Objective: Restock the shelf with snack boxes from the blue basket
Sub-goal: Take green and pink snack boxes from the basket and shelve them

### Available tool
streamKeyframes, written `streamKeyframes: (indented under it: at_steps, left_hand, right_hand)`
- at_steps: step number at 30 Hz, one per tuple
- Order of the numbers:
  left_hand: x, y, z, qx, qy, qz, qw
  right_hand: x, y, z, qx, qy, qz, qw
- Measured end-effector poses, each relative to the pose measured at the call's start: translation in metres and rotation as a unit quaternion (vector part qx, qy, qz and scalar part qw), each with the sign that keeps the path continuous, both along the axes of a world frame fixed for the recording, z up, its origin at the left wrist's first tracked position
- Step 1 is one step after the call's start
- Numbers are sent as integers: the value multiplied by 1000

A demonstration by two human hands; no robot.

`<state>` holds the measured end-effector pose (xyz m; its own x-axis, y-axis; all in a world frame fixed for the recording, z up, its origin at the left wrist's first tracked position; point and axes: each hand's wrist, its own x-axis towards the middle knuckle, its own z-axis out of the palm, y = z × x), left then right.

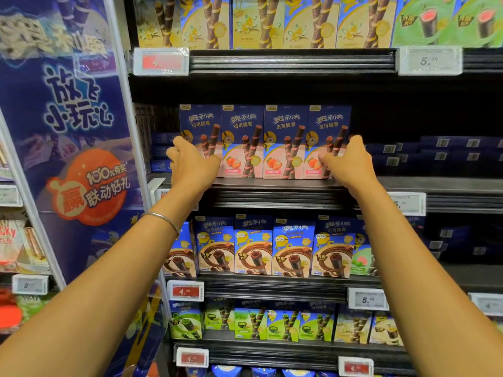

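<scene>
The left hand (192, 163) and right hand (349, 163) each gripped one end of four upright snack boxes (264, 142) at the shelf (272, 186) lip; open room lay to their right.

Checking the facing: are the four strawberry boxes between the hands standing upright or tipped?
Upright: the four strawberry boxes stand side by side, bases on the shelf.

Blue promotional panel (68, 126) with orange roundel (87, 186) at left; red price tag (160, 62) and white price tag (430, 60) on rail above; neighbouring bay's packets (19, 240) far left.
</scene>
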<state>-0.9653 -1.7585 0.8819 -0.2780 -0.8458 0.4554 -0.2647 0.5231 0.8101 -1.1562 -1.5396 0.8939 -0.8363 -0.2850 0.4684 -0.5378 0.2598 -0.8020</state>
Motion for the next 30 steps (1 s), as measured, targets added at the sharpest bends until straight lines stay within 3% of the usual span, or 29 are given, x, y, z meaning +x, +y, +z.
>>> streamKeyframes:
  at_steps: [10,18,23,27,30]
  left_hand:
    - [12,13,5,19,95,-16,995]
    - [22,90,-34,-91,227,-114,963]
    - [28,150,-103,-164,178,-119,963]
    - [34,217,-183,-93,156,-165,969]
    - [37,279,-245,48,124,-205,970]
  right_hand:
    - [8,14,2,13,-20,6,1000]
    - [65,65,-35,-189,20,30,981]
    - [81,112,-81,-255,-20,20,967]
    - [83,169,-148,-208,-102,20,973]
    - [83,222,-211,-145,-185,26,972]
